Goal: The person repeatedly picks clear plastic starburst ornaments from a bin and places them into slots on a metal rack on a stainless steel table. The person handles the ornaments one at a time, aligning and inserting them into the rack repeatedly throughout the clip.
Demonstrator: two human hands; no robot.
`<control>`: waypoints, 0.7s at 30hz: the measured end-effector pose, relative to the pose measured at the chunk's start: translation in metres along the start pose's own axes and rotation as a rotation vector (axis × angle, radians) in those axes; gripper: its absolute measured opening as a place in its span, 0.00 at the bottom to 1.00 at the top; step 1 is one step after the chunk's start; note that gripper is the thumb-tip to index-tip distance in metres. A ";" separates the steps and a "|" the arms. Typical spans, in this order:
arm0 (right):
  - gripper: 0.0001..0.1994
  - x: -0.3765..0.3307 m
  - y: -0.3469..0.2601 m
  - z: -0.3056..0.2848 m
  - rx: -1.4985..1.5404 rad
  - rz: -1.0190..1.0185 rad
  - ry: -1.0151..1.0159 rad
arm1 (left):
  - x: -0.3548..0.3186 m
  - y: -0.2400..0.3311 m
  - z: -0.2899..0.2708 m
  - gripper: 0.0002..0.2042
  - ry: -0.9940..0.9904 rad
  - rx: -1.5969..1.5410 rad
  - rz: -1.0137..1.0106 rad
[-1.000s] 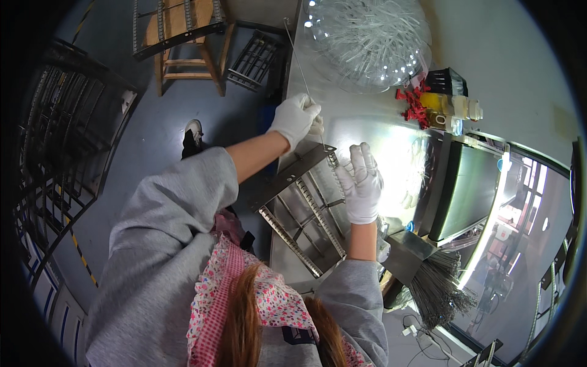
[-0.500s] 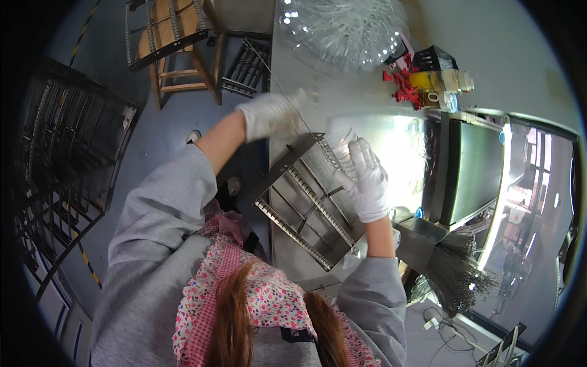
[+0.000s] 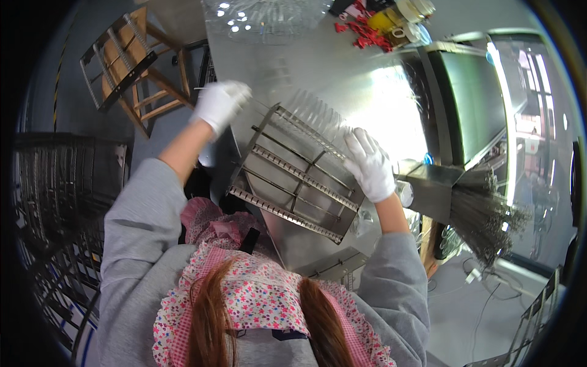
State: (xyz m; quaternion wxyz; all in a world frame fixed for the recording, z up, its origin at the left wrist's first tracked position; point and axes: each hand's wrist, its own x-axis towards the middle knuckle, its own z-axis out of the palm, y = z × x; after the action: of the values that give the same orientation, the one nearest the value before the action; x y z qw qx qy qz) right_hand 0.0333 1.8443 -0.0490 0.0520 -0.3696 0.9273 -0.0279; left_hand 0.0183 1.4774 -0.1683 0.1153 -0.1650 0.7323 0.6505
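A slotted metal rack (image 3: 299, 178) lies tilted on the steel table. Along its far rail stands a row of thin clear plastic pieces (image 3: 315, 113). My left hand (image 3: 221, 107), in a white glove, is off the rack's far left corner with its fingers closed on a thin metal rod (image 3: 260, 104). The rod runs from that hand toward the rack's far corner. At the rack's right end, my gloved right hand (image 3: 370, 166) has its fingers bent over the end of the plastic row. What lies under those fingertips is hidden.
Clear plastic parts (image 3: 266, 18) are heaped at the table's far edge, near red pieces (image 3: 367, 30) and a yellow bottle (image 3: 385, 19). A bundle of thin metal rods (image 3: 483, 214) sticks out of a metal holder at right. A wooden stool (image 3: 153, 92) bears another rack at far left.
My left hand has moved left and toward me with the rod. The rack has turned on the table, and the plastic row shows more clearly. My right hand stays at the rack's right end.
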 end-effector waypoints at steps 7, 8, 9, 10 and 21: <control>0.33 -0.034 0.034 0.007 0.063 0.337 0.044 | -0.038 -0.030 0.058 0.36 -0.044 0.083 0.156; 0.33 -0.041 0.028 0.007 0.148 0.476 0.019 | -0.043 -0.029 0.059 0.35 0.023 0.319 0.215; 0.32 -0.048 0.020 0.008 0.110 0.453 0.109 | -0.047 -0.028 0.058 0.34 0.066 0.376 0.246; 0.31 -0.054 0.009 0.012 -0.007 0.372 0.207 | -0.051 -0.027 0.060 0.33 0.120 0.435 0.315; 0.23 -0.059 -0.038 0.010 -0.015 0.615 0.884 | 0.006 -0.033 0.056 0.46 -0.303 -0.042 0.261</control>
State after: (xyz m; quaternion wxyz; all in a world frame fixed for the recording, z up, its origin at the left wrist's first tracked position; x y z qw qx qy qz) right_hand 0.1033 1.8570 -0.0511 -0.3402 -0.0346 0.9264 -0.1578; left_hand 0.0233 1.5293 -0.2078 0.1353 0.0286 0.7081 0.6924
